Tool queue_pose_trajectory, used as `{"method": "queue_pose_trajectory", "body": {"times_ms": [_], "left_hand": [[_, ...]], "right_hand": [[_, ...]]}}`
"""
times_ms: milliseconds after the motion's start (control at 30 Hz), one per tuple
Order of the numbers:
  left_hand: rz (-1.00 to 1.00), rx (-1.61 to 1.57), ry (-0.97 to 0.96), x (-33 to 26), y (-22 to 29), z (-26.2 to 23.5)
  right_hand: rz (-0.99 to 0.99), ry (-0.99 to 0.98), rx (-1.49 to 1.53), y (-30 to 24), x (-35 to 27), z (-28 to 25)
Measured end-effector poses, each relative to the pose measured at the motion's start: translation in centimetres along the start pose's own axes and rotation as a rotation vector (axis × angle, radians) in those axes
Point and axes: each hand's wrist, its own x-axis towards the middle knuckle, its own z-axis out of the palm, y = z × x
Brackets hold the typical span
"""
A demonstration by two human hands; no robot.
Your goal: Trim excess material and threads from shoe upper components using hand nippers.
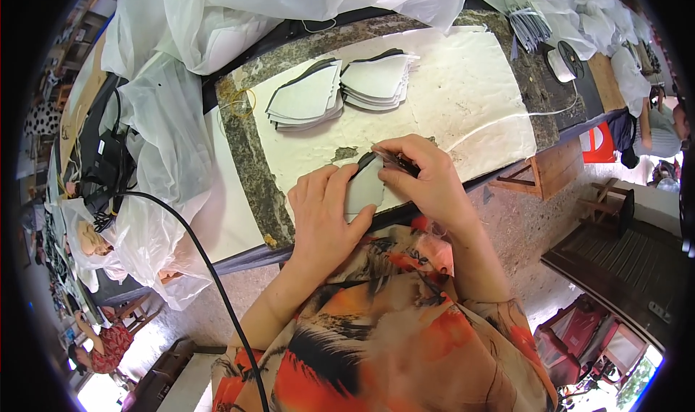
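Note:
My left hand (327, 211) lies flat on a grey cut piece of material (364, 187) with a dark edge, pressing it against the white-coated work slab (463, 101). My right hand (426, 173) pinches a thin dark tool (398, 163) at the piece's upper edge, fingers closed around it. Two stacks of similar grey cut pieces sit farther back on the slab, one to the left (305, 97) and one to the right (378, 79).
Clear plastic bags (174, 122) pile up at the left and along the back. A black cable (203, 260) runs down past my left arm. A spool (565, 61) and more bags lie at the far right. Wooden stools (539, 177) stand below the table edge.

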Motion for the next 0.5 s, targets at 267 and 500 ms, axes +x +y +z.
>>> {"method": "queue_pose_trajectory", "body": {"times_ms": [267, 500], "left_hand": [[0.031, -0.058, 0.053, -0.59, -0.47, 0.55], [0.016, -0.155, 0.007, 0.33, -0.94, 0.14]], "right_hand": [[0.059, 0.050, 0.099, 0.06, -0.34, 0.55], [0.087, -0.012, 0.180, -0.40, -0.91, 0.58]]}}
